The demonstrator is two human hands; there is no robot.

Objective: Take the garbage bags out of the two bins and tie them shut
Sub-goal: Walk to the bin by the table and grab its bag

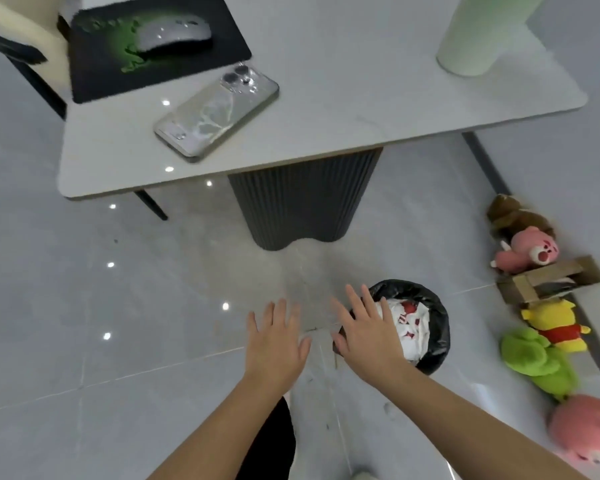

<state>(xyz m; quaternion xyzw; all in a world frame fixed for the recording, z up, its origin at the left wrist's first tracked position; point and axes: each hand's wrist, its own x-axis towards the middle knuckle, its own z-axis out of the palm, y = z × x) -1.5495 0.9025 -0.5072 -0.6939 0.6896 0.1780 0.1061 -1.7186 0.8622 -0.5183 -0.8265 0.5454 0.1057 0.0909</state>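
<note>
Floor (101,393) of pale glossy tile takes up most of the room, with a white table (361,109) standing over it on a ribbed dark base (302,199). On the table lie a black mat (125,74), a phone (219,112), a mouse (177,32) and a pale green cup (482,32). Plush toys (548,327) and a bit of cardboard (551,278) line the right edge of the floor.

Just below the table base, a small bin (430,362) sits on the tiles, lined with a black bag (413,289) whose rim is folded over the lip. White wrapping with red print (409,327) fills it near the top.

The right hand (368,334) hovers over the bin's near-left rim, fingers spread and holding nothing. The left hand (274,341) is also flat and empty, just beside the bin over bare tile. Only this one bin shows.

The bag looks thin, soft and slick, and the load seems light, mostly paper or film. I would pinch the folded rim at two opposite sides, peel it off the lip and lift straight up. The film could tear if yanked.
</note>
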